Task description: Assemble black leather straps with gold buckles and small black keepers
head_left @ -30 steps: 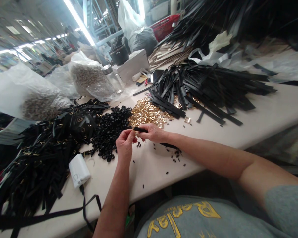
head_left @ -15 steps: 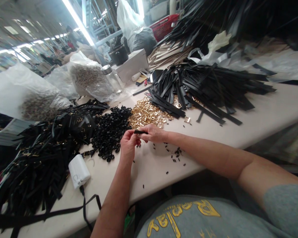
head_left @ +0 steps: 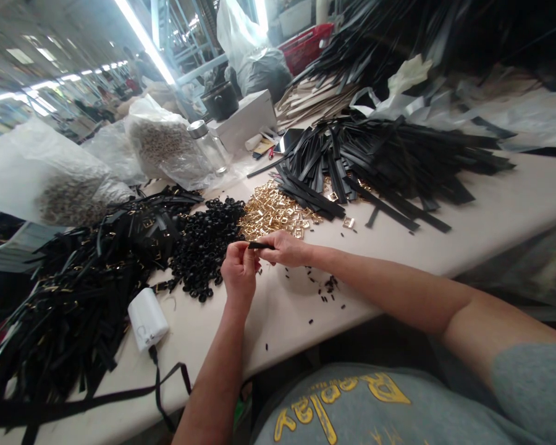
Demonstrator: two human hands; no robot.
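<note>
Both hands meet over the table in front of the buckle pile. A short black strap runs between them. My left hand pinches its left end, with the fingertips partly hidden behind the thumb. My right hand is closed around the other end. Whether a buckle or loop sits on the strap between the fingers, I cannot make out. Just beyond the hands lie gold buckles in a heap. Small black loops are piled to the left of them, close to my left hand.
Loose black straps spread over the back right. Straps with buckles are heaped at left, near a white power bank with a cable. Small black bits lie scattered by my right forearm. Plastic bags and a glass jar stand behind.
My left hand has turned slightly and shifted a little left, its fingers curled more tightly. My right hand stays nearly in place with the strap.
</note>
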